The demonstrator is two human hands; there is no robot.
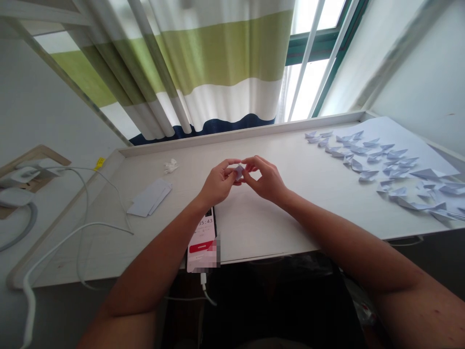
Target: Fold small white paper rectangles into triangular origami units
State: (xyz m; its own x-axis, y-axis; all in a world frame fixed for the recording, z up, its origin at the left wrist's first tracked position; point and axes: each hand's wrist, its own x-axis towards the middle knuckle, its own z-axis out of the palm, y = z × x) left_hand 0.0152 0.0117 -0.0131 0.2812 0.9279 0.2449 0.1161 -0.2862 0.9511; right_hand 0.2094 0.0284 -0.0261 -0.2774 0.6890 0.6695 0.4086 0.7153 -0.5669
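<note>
Between both hands, above the middle of the white desk, is a small folded piece of white paper (239,171). My left hand (219,182) pinches it from the left, thumb in front and fingers behind. From the right, my right hand (264,177) has its thumb and fingertips closed at the paper's edge. The fingers partly hide the paper's shape. Many folded paper boats (366,152) lie in rows on the right side of the desk. On the left rests a small stack of white paper sheets (150,197).
A phone (202,242) on a charging cable lies near the desk's (254,232) front edge, below my left wrist. Crumpled tissue (170,166) sits at the back left. White cables (87,228) run across the left side from plugs (29,174). A curtain (225,53) hangs behind.
</note>
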